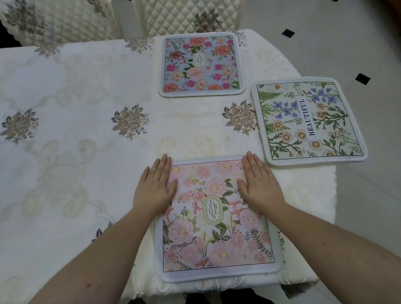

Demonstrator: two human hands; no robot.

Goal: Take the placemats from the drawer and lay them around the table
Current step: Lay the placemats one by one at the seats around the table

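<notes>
White embroidered tablecloth (45, 143) covers the whole table, with two quilted chairs (179, 8) tucked in at the far side and pale tiled floor (371, 183) with little black diamonds off to the right. Three placemats are down so far, all clustered at the right end: a blue rose one (200, 65) at the far edge, a green "BEAUTIFUL" one (309, 122) on the right side, and the pink "GARDEN" mat (213, 217) right in front of the person. Both hands are flat on that pink mat's upper corners, fingers straight and together, gripping nothing: left hand (155, 187) half on the mat and half on the cloth, right hand (258, 183) on the top right corner. Looks to me like the smoothing/squaring-up step for mat number three. Its near edge sits right at the table lip, and the green mat's right edge seems to sit at or just over the table edge, so I'd be careful about nudging either outward. Next move probably means lifting off and fetching another mat, if there are more (no drawer in view). Tons of open cloth to the left, so that's where I'd go.
</notes>
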